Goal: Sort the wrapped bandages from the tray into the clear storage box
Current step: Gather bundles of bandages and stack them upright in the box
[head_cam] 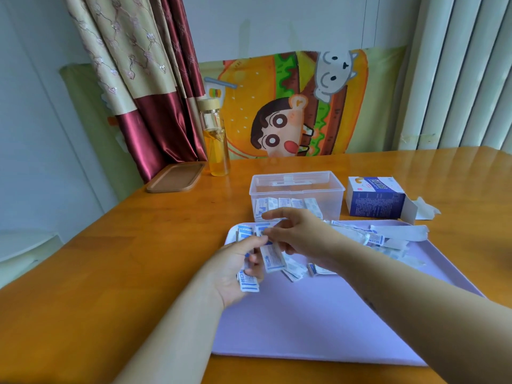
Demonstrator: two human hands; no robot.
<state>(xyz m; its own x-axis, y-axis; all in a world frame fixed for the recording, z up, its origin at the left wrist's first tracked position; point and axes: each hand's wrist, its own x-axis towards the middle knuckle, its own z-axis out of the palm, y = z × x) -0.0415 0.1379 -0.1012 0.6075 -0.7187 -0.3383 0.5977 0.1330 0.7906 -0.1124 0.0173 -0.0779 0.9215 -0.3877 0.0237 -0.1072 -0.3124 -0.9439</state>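
Over the tray's [304, 328] far left corner, a bundle of wrapped bandages [249, 284] is gripped in the curled left hand [238, 267]. The right hand [299, 234] is stretched across to it; blur hides whether anything is pinched. Other bandages [288, 203] are stood in the clear box [296, 189], just beyond the tray's far edge. The tray's near half lies bare.

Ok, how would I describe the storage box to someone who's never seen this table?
On the orange wooden table, look just beyond the far edge of the lilac tray. The clear storage box sits there, open-topped, with wrapped bandages standing inside; unlike the blue-and-white carton to its right, it is see-through.
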